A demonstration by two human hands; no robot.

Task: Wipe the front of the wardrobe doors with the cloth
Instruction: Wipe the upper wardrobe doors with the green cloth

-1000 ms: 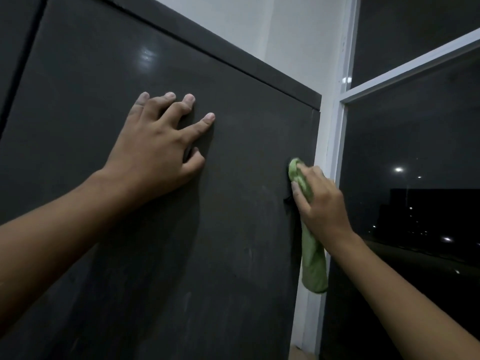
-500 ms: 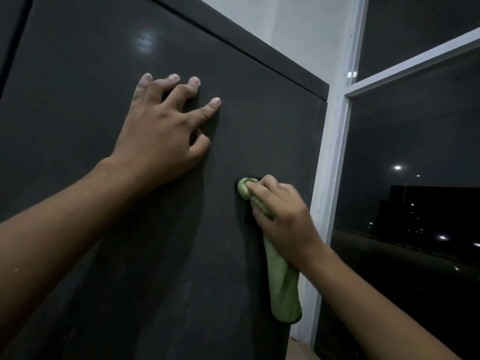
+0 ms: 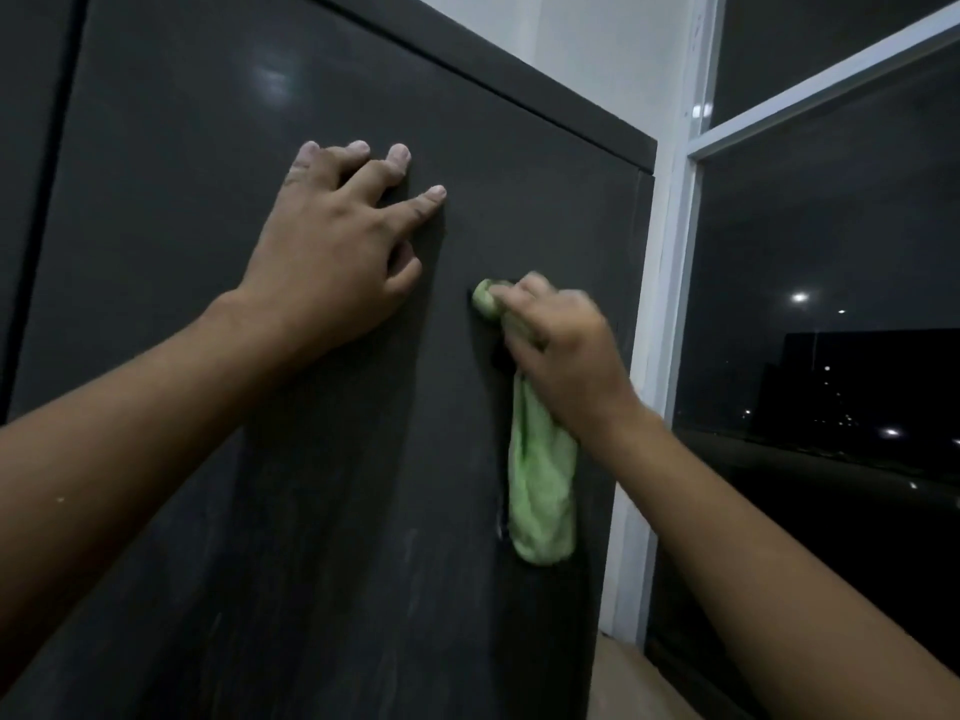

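A dark grey wardrobe door point(image 3: 322, 537) fills the left and middle of the head view. My left hand point(image 3: 332, 252) presses on its upper part with fingers spread. My right hand point(image 3: 563, 350) grips a green cloth point(image 3: 543, 480) and holds its bunched top against the door, right of my left hand. The rest of the cloth hangs down below my wrist along the door's right side. My right hand is blurred.
A white window frame point(image 3: 660, 314) stands right beside the wardrobe's right edge. Dark glass point(image 3: 831, 252) with distant lights lies beyond it. A second door panel point(image 3: 26, 148) shows at far left. A strip of pale floor point(image 3: 639, 683) is visible at the bottom.
My right hand with the cloth has swept left from the door's right edge toward the middle, then held about there. My left hand has stayed pressed on the door.
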